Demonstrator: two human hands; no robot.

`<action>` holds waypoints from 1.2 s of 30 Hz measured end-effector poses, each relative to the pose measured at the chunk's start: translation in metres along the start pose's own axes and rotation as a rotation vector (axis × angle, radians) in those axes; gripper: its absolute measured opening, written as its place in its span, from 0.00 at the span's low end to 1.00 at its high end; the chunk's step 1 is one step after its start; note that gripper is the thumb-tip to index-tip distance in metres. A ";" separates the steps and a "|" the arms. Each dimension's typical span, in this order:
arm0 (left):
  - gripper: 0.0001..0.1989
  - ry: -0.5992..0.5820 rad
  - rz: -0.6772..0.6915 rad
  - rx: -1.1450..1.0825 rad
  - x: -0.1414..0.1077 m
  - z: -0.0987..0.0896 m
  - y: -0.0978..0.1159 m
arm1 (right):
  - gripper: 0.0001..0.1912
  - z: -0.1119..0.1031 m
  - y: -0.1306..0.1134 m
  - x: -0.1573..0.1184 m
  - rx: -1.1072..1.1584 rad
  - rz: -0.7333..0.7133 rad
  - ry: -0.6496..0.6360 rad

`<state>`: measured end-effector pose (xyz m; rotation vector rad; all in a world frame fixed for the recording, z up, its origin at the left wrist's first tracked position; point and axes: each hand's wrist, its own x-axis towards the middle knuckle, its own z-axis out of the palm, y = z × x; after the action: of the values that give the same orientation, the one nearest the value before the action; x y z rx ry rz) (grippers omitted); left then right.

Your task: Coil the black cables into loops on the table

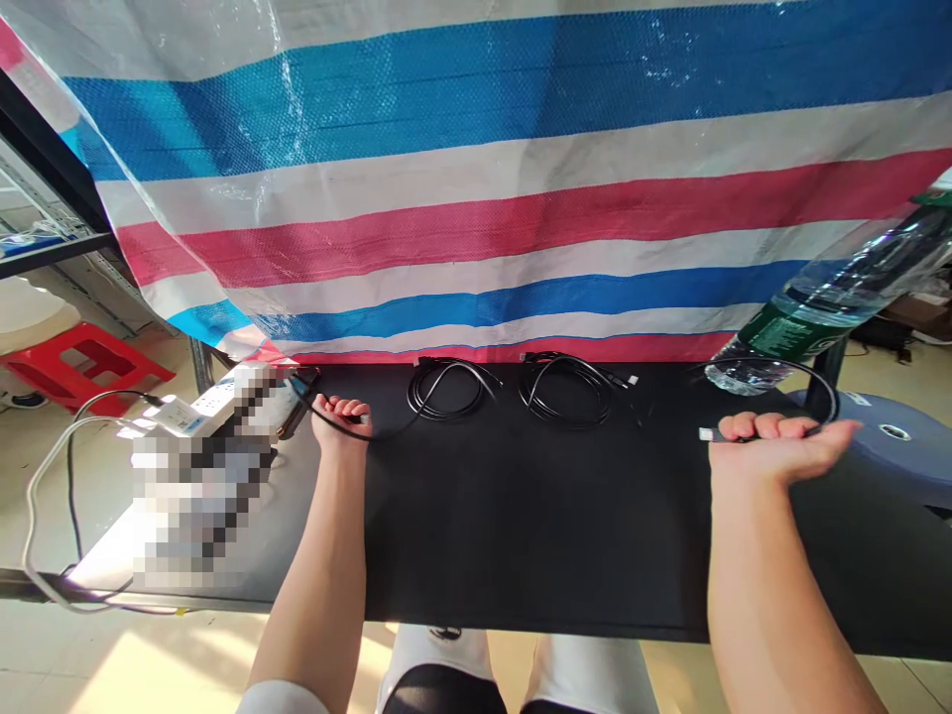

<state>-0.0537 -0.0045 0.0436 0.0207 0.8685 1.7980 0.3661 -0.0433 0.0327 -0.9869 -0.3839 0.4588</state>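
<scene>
My left hand (342,418) is closed around a black cable (387,434), part of which sticks out on each side of the fist. Far to the right, my right hand (784,444) has its fingers curled over a cable end with a silver USB plug (706,434) poking out at the left. Its thumb points outward, and black cable (831,387) arcs up behind it. Whether both hands hold one and the same cable I cannot tell. Between them, farther back on the black tabletop (535,526), lie two coiled black cables, a left coil (427,407) and a right coil (569,424).
A striped plastic sheet (476,223) hangs along the back edge. At the right, a large clear bottle (799,312) with a green label leans over. A white power strip (215,397) with cords sits left, beside a blurred-out area. A red stool (96,367) stands beyond.
</scene>
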 end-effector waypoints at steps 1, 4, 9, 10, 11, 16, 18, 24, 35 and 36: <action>0.23 -0.029 -0.012 0.027 -0.002 0.002 -0.005 | 0.33 0.004 0.004 -0.003 -0.030 -0.071 0.024; 0.22 -0.116 -0.049 0.119 -0.009 0.009 -0.025 | 0.29 0.019 0.014 -0.020 -0.125 -0.242 -0.031; 0.18 -0.059 -0.147 0.191 -0.022 0.018 -0.058 | 0.23 0.032 0.032 -0.055 -0.510 -0.304 -0.392; 0.17 -0.056 -0.162 0.221 -0.024 0.019 -0.063 | 0.23 0.033 0.036 -0.061 -0.598 -0.317 -0.471; 0.17 -0.054 -0.172 0.254 -0.026 0.020 -0.067 | 0.23 0.033 0.039 -0.067 -0.679 -0.341 -0.543; 0.16 -0.063 -0.171 0.416 -0.034 0.021 -0.078 | 0.26 0.038 0.053 -0.088 -0.924 -0.439 -0.721; 0.16 -0.117 -0.140 0.504 -0.034 0.020 -0.081 | 0.23 0.040 0.054 -0.090 -0.943 -0.429 -0.715; 0.17 -0.232 0.145 0.772 -0.028 0.012 -0.084 | 0.27 0.041 0.044 -0.080 -0.750 -0.291 -0.525; 0.05 -0.307 0.183 0.793 -0.029 0.012 -0.088 | 0.24 0.043 0.045 -0.074 -0.263 -0.061 -0.507; 0.05 -0.322 0.173 0.794 -0.030 0.012 -0.089 | 0.25 0.043 0.044 -0.076 -0.317 -0.083 -0.528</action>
<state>0.0362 -0.0097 0.0136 0.8898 1.3093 1.4374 0.2718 -0.0328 0.0084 -1.1447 -0.9924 0.5937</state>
